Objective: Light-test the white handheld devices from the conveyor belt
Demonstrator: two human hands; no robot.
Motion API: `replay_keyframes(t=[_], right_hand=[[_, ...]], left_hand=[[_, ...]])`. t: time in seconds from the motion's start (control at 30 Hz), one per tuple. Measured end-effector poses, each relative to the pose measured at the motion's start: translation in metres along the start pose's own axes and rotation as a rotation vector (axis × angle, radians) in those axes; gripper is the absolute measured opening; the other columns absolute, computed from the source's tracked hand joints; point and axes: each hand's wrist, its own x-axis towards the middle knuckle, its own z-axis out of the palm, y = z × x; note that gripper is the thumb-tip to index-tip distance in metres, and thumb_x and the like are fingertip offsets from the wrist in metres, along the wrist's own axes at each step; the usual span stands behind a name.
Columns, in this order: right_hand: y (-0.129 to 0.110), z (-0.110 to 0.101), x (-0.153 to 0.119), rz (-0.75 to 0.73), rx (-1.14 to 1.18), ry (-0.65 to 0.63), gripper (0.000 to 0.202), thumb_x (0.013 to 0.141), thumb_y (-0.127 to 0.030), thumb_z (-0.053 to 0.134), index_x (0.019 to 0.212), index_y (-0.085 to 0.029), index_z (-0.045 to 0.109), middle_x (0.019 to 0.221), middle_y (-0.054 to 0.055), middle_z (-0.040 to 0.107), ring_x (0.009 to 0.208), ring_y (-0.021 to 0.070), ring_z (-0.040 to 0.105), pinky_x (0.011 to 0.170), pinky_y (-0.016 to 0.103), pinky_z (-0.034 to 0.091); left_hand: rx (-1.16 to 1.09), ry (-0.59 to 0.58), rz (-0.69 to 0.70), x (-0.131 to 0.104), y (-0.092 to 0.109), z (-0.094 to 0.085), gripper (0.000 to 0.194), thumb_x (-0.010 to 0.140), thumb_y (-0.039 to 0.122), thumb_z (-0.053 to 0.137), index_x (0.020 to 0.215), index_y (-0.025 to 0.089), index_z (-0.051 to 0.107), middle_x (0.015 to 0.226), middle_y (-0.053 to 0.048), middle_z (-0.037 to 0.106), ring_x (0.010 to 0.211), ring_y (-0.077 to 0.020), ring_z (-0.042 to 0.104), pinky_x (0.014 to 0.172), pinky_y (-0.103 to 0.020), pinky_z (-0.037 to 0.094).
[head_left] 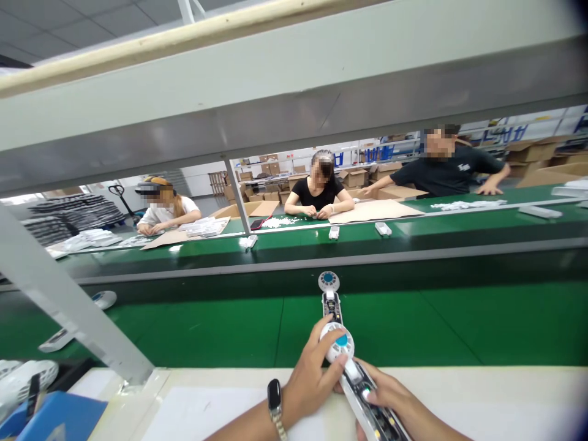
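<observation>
A white handheld fan, with a round vented head and blue centre, lies tilted between my two hands above the near table edge. Its handle is uncovered and shows dark electronics with small lit spots. My left hand closes around the round head, fingers over its face. Lower down, my right hand grips the handle, its thumb by a green-white light; some of its fingers are hidden beneath. Just beyond, a second handheld fan of the same kind lies on the green belt, its handle also uncovered.
A slanted white post stands at left, beside a blue bin and white parts. A wide beam crosses overhead. Across the belt, several people sit working around white parts and cardboard.
</observation>
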Motion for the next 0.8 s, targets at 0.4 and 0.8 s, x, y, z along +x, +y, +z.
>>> replay_keyframes(t=[0.4,0.8], right_hand=[[-0.0077,0.0012,-0.0042,-0.027,-0.01,-0.028,0.053,0.061,-0.025,0.06,0.113,-0.019,0.052,0.102,0.009,0.062,0.066,0.0224,0.067,0.054,0.029,0.051],[-0.0021,-0.0037,-0.0002,-0.037,-0.031,0.029,0.054,0.061,-0.024,0.061,0.113,-0.018,0.049,0.084,0.005,0.063,0.064,0.0202,0.065,0.055,0.029,0.049]], left_hand=[[0.0,0.069,-0.034,0.0001,-0.0039,0.0043,0.037,0.089,0.036,0.04,0.123,0.022,0.047,0.136,-0.009,0.032,0.123,-0.025,0.035,0.103,-0.039,0.031],[-0.002,0.033,-0.106,0.0027,0.0,0.0035,0.036,0.09,0.039,0.038,0.121,0.025,0.05,0.136,-0.008,0.033,0.123,-0.0231,0.035,0.104,-0.038,0.029]])
